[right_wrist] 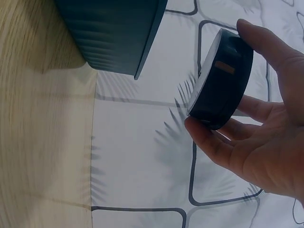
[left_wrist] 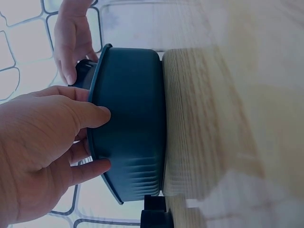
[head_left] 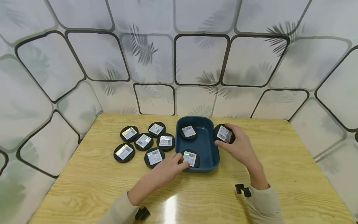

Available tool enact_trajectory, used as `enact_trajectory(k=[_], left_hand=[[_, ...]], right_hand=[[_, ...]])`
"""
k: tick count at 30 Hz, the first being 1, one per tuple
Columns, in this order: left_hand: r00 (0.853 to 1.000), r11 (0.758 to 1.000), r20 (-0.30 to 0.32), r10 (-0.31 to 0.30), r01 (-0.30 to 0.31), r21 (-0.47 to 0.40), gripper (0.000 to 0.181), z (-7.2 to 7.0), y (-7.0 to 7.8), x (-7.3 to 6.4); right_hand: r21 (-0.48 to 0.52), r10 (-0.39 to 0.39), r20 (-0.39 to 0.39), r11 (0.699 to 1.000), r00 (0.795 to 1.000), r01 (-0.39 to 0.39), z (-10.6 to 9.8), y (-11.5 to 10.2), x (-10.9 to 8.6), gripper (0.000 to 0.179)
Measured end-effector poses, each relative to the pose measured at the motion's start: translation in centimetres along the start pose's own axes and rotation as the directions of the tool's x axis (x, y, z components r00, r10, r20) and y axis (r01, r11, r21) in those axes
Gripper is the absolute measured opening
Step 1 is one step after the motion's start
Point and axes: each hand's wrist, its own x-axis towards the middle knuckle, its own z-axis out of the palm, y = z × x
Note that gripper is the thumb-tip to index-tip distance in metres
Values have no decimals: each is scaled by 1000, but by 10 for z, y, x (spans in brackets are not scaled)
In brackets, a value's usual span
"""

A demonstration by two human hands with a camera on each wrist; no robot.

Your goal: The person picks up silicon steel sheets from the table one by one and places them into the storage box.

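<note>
right of centre in the head view, the right hand (head_left: 242, 145) pinches a thick, round black disc (head_left: 224, 134) between thumb and fingertips. lower centre, the left hand (head_left: 168, 170) bends over the rim of a smooth, round-cornered teal bin (head_left: 206, 146), fingertips partly hidden; whether it grips anything i can't tell. two labelled discs (head_left: 188, 132) lie in the bin, six more discs (head_left: 144, 141) left on the wood-grained table (head_left: 279, 161). the bottom edge cuts off both beige sleeves (head_left: 123, 209).
</note>
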Motion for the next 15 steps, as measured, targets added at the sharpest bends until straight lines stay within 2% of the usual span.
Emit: enact_trajectory(k=[15], left_hand=[[999, 999, 43, -30, 31, -10, 24, -2, 0, 0]], right_hand=[[10, -83, 9, 996, 996, 83, 16, -8, 2, 78]])
